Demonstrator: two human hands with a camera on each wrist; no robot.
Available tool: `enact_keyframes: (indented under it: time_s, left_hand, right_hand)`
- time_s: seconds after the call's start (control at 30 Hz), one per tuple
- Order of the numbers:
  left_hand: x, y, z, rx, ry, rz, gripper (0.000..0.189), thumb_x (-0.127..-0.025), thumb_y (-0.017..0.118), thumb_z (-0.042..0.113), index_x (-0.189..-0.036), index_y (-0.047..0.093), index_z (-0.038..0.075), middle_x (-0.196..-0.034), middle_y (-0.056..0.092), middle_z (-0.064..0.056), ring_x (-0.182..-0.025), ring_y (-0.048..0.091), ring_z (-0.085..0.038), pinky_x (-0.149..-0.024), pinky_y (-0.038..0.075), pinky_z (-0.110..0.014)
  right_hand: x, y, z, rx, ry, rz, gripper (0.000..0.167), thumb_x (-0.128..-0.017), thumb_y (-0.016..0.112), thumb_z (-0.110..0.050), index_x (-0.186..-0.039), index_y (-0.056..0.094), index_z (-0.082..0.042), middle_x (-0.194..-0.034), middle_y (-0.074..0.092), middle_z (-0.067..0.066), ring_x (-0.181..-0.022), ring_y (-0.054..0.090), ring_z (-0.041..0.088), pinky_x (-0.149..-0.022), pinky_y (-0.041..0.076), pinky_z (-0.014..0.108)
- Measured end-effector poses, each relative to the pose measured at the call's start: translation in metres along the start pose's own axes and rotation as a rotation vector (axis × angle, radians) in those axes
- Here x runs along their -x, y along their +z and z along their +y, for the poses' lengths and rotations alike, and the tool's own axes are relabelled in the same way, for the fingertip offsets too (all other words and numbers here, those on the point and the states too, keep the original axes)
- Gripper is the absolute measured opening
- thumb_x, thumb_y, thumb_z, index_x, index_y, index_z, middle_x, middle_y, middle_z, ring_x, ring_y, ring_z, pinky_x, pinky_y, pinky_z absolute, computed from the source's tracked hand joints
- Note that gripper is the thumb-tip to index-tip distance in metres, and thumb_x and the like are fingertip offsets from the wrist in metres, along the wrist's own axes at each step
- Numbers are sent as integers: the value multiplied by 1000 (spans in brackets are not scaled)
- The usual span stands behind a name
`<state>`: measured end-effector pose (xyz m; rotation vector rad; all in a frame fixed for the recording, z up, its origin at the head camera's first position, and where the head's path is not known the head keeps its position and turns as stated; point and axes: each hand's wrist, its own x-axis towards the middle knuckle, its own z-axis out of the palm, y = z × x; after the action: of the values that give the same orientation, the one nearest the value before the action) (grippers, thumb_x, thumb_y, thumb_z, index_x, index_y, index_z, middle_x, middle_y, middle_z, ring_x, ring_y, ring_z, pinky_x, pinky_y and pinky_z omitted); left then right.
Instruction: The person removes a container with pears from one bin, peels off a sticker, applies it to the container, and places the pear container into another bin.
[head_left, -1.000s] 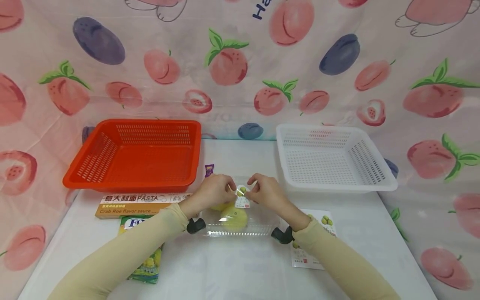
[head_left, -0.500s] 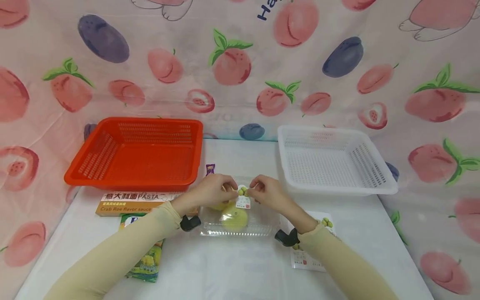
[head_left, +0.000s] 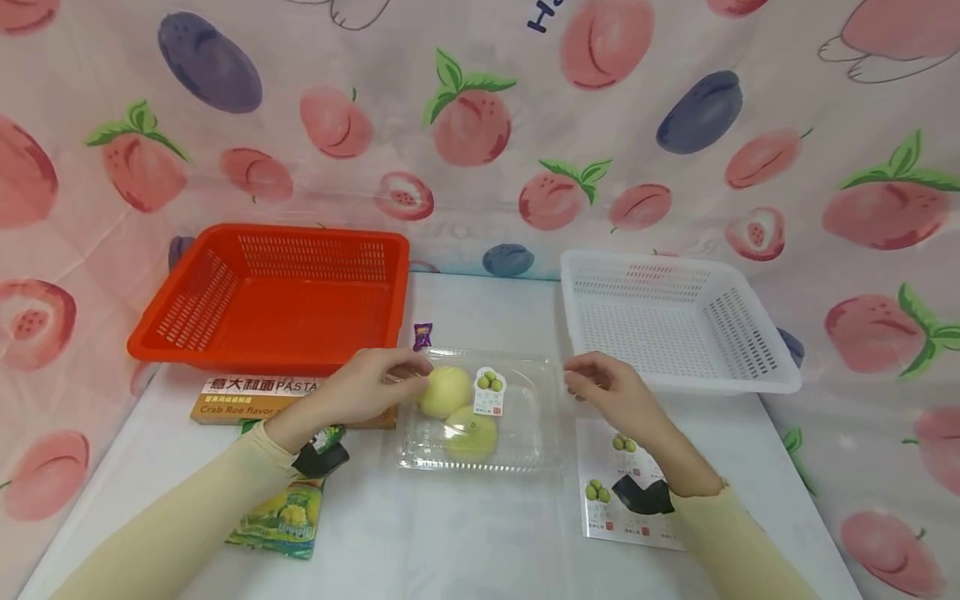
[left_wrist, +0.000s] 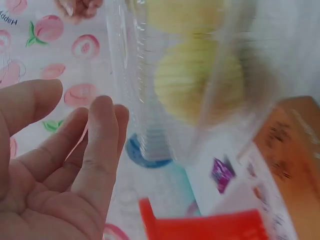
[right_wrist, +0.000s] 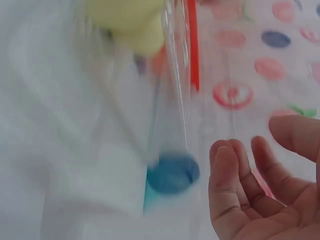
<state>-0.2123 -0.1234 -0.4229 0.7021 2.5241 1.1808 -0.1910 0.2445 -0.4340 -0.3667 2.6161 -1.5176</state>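
A clear plastic clamshell box (head_left: 522,437) lies on the table between the hands, with two round pale-yellow fruits (head_left: 471,433) in its left half. On its lid sits a white label sticker (head_left: 488,404) printed with green fruits. My left hand (head_left: 371,386) hovers by the box's left side, fingers relaxed and holding nothing; the left wrist view shows thumb and fingers apart. Off the box's right side is my right hand (head_left: 618,398), its fingers loosely bent around nothing. Under the right wrist lies a sheet of matching stickers (head_left: 611,500), partly hidden.
A red basket (head_left: 300,367) stands at the back left, a white basket (head_left: 678,379) at the back right. The left arm partly covers a pasta box (head_left: 225,408) and a green-yellow food packet (head_left: 281,533). A small purple-wrapped candy (head_left: 422,335) lies behind the clamshell.
Both hands have let go of the label sticker and moved apart, left hand leftward, right hand rightward. The sticker stays on the lid, and the fruits are now in fuller view.
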Motion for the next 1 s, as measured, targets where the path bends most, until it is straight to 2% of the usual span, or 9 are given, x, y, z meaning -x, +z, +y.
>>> enact_keyframes:
  time_s: [0.07,0.23,0.4,0.47,0.57,0.67,0.73,0.83,1.0]
  left_hand:
    - [8,-2,-6,6,4,21,31,-95,66,24,-121,66,7,-111,67,0,-103,62,-19,-89,53,-39]
    - [30,0,-19,52,-58,36,42,-95,65,31,-129,61,7,-122,64,-7,-110,61,-23,-90,52,-42]
    - [42,11,-29,99,-84,17,54,-95,65,34,-141,51,7,-131,59,-13,-116,59,-26,-95,48,-46]
    - [45,17,-31,107,-89,17,58,-95,65,32,-144,47,8,-134,57,-14,-119,57,-28,-96,47,-48]
    - [49,25,-32,118,-98,21,64,-95,65,31,-148,40,7,-139,52,-17,-123,54,-31,-98,45,-49]
    - [50,33,-33,123,-96,30,69,-95,66,31,-151,34,5,-141,49,-19,-123,53,-33,-95,47,-47]
    - [51,37,-34,123,-92,37,72,-95,65,30,-152,30,3,-141,48,-21,-122,53,-35,-93,49,-45]
    - [52,42,-36,133,-96,41,74,-96,64,33,-154,26,5,-142,47,-21,-123,52,-35,-91,51,-45]
    - [53,49,-38,158,-75,34,80,-96,61,42,-157,20,11,-149,41,-16,-128,48,-33,-93,49,-49]
  right_hand:
    - [9,-14,6,6,0,55,26,-99,61,-17,-118,61,0,-104,65,15,-91,63,28,-77,55,29]
    - [29,-44,25,83,19,220,31,-100,60,-20,-119,60,4,-106,64,15,-91,62,15,-77,52,19]
    - [43,-73,40,210,127,419,38,-100,57,-33,-120,61,-1,-115,62,8,-98,57,7,-78,47,18]
    - [45,-84,46,206,174,508,39,-99,58,-34,-122,62,-3,-119,61,4,-100,56,5,-77,44,18]
    - [44,-99,60,188,194,648,36,-98,60,-30,-123,64,-4,-125,61,1,-110,54,7,-88,43,21]
    - [42,-114,75,182,157,765,32,-98,61,-22,-122,65,-2,-131,60,4,-128,46,12,-106,34,27]
    - [43,-124,84,202,150,796,34,-97,59,-21,-124,64,-1,-138,55,6,-138,33,12,-114,20,31]
    - [47,-140,97,244,196,806,40,-97,58,-23,-131,59,-1,-146,47,7,-143,21,14,-116,11,37]
    - [55,-160,116,342,327,734,57,-98,53,-30,-148,41,-5,-158,26,8,-146,2,19,-116,3,45]
